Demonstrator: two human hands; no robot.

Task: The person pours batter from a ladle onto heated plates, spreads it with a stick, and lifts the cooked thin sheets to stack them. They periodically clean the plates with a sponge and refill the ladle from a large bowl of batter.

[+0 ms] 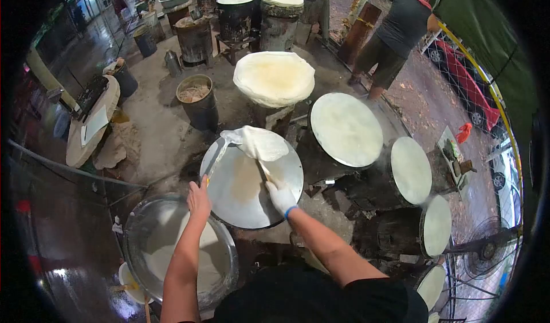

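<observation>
Your right hand [282,197], in a white glove, has its fingers closed on a thin stick [264,171] that runs forward under the pale sheet [256,142], which hangs folded just beyond your fingertips over the far part of the round griddle [240,200]. Your bare left hand [198,200] grips a flat blade [216,158] whose tip reaches the sheet's left edge; a batter basin [150,240] lies below that wrist.

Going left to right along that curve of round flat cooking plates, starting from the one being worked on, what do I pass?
Round grey plate under the hands → large pale round plate → smaller pale round plate → tilted pale round plate.
</observation>
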